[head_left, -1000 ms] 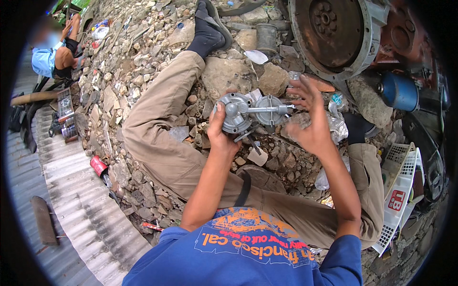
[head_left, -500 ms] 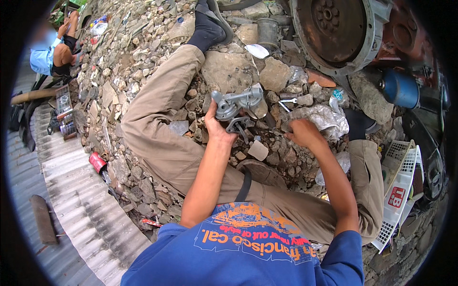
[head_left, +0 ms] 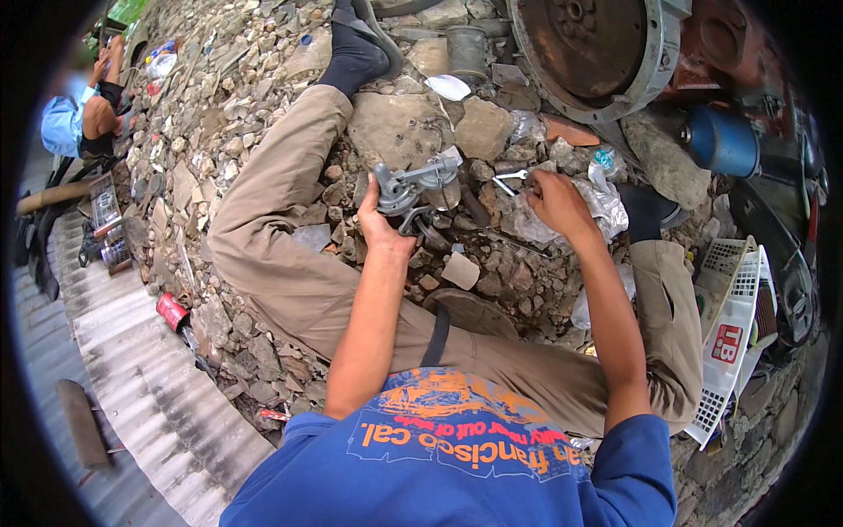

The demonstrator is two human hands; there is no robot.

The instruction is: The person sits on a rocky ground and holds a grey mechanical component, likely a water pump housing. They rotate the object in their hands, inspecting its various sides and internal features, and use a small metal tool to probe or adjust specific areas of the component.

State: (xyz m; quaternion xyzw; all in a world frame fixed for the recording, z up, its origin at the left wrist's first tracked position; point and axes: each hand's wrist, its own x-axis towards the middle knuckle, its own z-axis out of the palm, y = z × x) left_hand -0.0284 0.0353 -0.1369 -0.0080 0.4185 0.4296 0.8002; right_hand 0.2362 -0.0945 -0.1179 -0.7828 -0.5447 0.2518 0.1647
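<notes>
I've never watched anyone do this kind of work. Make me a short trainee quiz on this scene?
1. Which hand holds the grey metal part?
2. True or false: the white plastic basket is on the person's left.
3. Which tool lies nearest the right hand: (a) hammer, (b) wrench, (c) saw?

Key:
1. The left hand.
2. False; the white plastic basket is on the right.
3. b

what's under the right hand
Beside the right hand show stones, crumpled silvery sheeting and, just left, a wrench. What lies directly under the palm is covered and can't be told.
</notes>
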